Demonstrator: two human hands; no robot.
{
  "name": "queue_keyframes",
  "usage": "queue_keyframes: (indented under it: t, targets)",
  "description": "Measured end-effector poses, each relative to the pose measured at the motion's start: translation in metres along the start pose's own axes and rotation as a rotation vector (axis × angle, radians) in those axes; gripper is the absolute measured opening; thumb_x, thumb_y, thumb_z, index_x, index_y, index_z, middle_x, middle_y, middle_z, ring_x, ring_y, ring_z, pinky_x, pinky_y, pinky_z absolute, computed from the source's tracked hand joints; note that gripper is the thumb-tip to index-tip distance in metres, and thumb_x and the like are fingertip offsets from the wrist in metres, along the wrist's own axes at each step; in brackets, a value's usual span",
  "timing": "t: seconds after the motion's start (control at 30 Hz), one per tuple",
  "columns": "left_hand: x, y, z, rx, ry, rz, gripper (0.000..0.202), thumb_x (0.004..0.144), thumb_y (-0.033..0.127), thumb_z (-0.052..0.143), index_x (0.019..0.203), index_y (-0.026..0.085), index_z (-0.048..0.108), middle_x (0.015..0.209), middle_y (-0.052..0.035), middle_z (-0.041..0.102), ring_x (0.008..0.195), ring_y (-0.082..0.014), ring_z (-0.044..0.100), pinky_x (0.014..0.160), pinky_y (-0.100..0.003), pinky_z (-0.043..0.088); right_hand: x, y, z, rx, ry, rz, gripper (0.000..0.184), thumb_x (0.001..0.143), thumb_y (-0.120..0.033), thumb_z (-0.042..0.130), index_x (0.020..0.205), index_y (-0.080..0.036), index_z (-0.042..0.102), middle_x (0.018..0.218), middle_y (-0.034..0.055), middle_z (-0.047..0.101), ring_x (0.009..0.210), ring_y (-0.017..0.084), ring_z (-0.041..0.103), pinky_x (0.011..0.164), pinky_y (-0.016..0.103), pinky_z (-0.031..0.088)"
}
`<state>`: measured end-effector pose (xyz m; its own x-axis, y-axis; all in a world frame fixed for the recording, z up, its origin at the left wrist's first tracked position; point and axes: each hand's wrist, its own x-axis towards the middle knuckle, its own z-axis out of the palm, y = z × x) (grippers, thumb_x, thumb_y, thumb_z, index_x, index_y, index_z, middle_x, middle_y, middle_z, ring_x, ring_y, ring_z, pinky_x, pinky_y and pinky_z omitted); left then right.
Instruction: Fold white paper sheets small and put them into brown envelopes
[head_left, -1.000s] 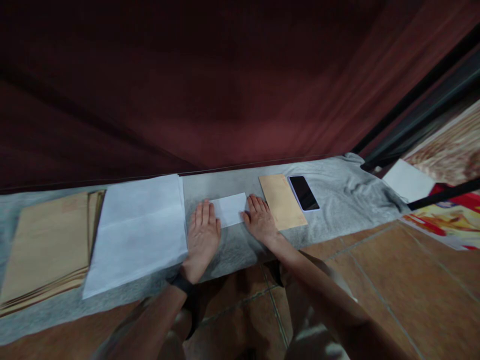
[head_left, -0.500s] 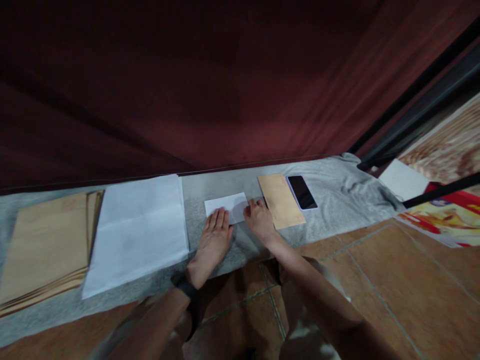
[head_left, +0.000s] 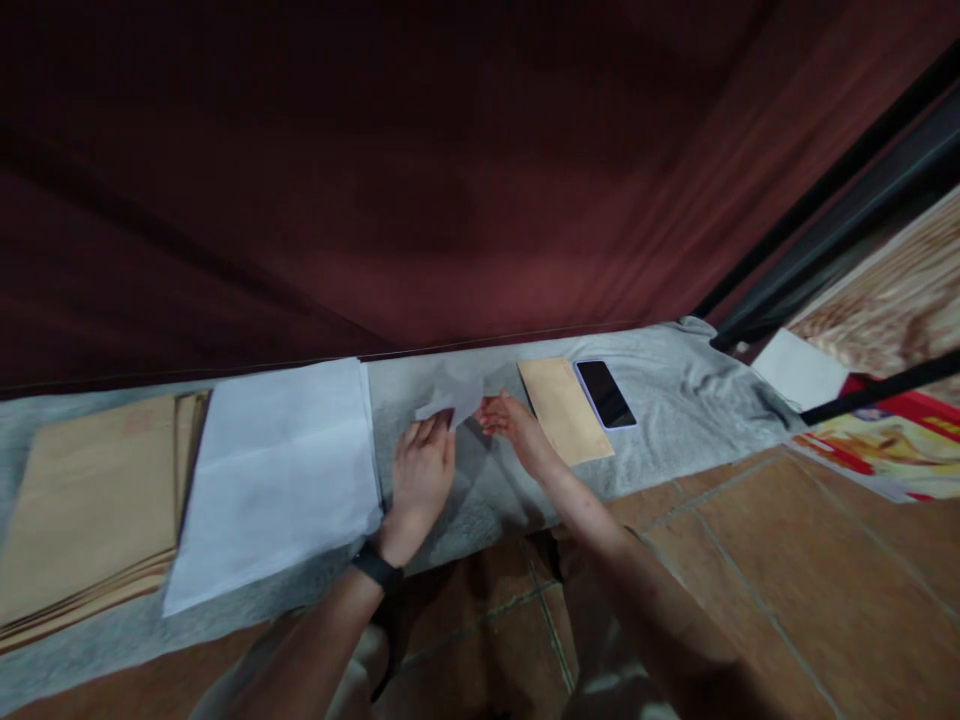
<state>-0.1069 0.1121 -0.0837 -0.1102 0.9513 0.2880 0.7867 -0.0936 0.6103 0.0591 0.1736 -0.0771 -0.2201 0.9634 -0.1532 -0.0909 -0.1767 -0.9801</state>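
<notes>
A folded sheet of white paper [head_left: 459, 398] is raised and tilted above the grey cloth, blurred by motion. My left hand [head_left: 424, 468], with a dark band at its wrist, grips the paper's near left part between fingers and thumb. Beside the paper's right edge is my right hand [head_left: 510, 425], its fingers loosely apart. Whether those fingertips touch the paper is hard to make out. Right of that hand lies a small tan envelope [head_left: 566, 410], with a phone [head_left: 606, 394] in a light purple case close by, its screen dark.
A stack of large white sheets [head_left: 281, 480] lies left of my hands, and several large brown envelopes [head_left: 97, 490] lie farther left. Grey cloth [head_left: 675, 400] covers the long narrow surface. Behind it hangs a dark red curtain [head_left: 450, 200]. A colourful printed box [head_left: 892, 440] is at right.
The folded paper has come up off the cloth and tilted, held in my left hand. My right hand has let its flat press go, and its fingers have spread.
</notes>
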Motion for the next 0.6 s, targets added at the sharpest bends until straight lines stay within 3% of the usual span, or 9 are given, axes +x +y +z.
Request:
queue_keyframes:
  t: [0.07, 0.13, 0.2, 0.27, 0.37, 0.47, 0.6]
  targets:
    - [0.006, -0.004, -0.006, -0.332, 0.09, -0.179, 0.037, 0.097, 0.045, 0.048, 0.101, 0.017, 0.072, 0.1, -0.0108, 0.075, 0.102, -0.0277, 0.067, 0.094, -0.041, 0.052, -0.002, -0.001, 0.002, 0.069, 0.025, 0.049, 0.045, 0.094, -0.057, 0.053, 0.106, -0.017, 0.071, 0.102, 0.0103, 0.076, 0.087, 0.019, 0.07, 0.077, 0.031, 0.058]
    - [0.009, -0.006, -0.007, -0.724, 0.17, -0.373, 0.037, 0.091, 0.053, 0.058, 0.095, 0.018, 0.07, 0.09, -0.0068, 0.075, 0.091, -0.0241, 0.069, 0.085, -0.037, 0.055, -0.005, 0.003, 0.004, 0.123, 0.007, 0.111, 0.036, 0.088, -0.048, 0.067, 0.106, -0.017, 0.072, 0.104, 0.0089, 0.076, 0.087, 0.019, 0.071, 0.079, 0.033, 0.059]
    - [0.007, -0.005, -0.005, -1.058, 0.207, -0.499, 0.038, 0.082, 0.05, 0.07, 0.102, 0.018, 0.069, 0.098, -0.0055, 0.076, 0.091, -0.0217, 0.07, 0.086, -0.036, 0.055, -0.009, 0.011, 0.009, 0.189, -0.06, 0.166, 0.034, 0.082, -0.042, 0.074, 0.105, -0.017, 0.072, 0.102, 0.0078, 0.076, 0.086, 0.019, 0.071, 0.082, 0.034, 0.059]
    - [0.004, -0.002, -0.001, -1.252, 0.196, -0.571, 0.038, 0.075, 0.041, 0.077, 0.105, 0.019, 0.068, 0.108, -0.0059, 0.076, 0.096, -0.0205, 0.071, 0.092, -0.037, 0.054, -0.014, 0.02, 0.013, 0.25, -0.111, 0.192, 0.035, 0.078, -0.039, 0.078, 0.104, -0.017, 0.072, 0.103, 0.0077, 0.076, 0.089, 0.02, 0.071, 0.082, 0.035, 0.059]
    - [0.0, 0.002, 0.003, -1.323, 0.159, -0.652, 0.036, 0.069, 0.029, 0.08, 0.102, 0.019, 0.07, 0.11, -0.0062, 0.077, 0.097, -0.0202, 0.071, 0.093, -0.037, 0.053, -0.014, 0.028, 0.014, 0.275, -0.033, 0.185, 0.034, 0.07, -0.036, 0.08, 0.098, -0.019, 0.071, 0.098, 0.0058, 0.076, 0.086, 0.02, 0.069, 0.075, 0.033, 0.058]
    - [0.003, -0.002, 0.001, -1.299, 0.119, -0.679, 0.037, 0.063, 0.025, 0.083, 0.097, 0.018, 0.071, 0.105, -0.0054, 0.077, 0.093, -0.019, 0.071, 0.084, -0.033, 0.054, -0.006, 0.026, 0.003, 0.132, 0.061, 0.114, 0.026, 0.068, -0.034, 0.077, 0.087, -0.02, 0.068, 0.081, 0.0006, 0.072, 0.073, 0.017, 0.064, 0.065, 0.028, 0.054]
    - [0.012, -0.016, -0.009, -1.168, 0.159, -0.698, 0.042, 0.055, 0.028, 0.086, 0.091, 0.018, 0.069, 0.08, 0.0023, 0.07, 0.071, -0.0119, 0.065, 0.065, -0.023, 0.05, 0.008, 0.021, -0.021, -0.081, 0.063, -0.002, 0.016, 0.072, -0.035, 0.069, 0.079, -0.021, 0.064, 0.063, -0.0048, 0.06, 0.061, 0.013, 0.054, 0.056, 0.024, 0.044]
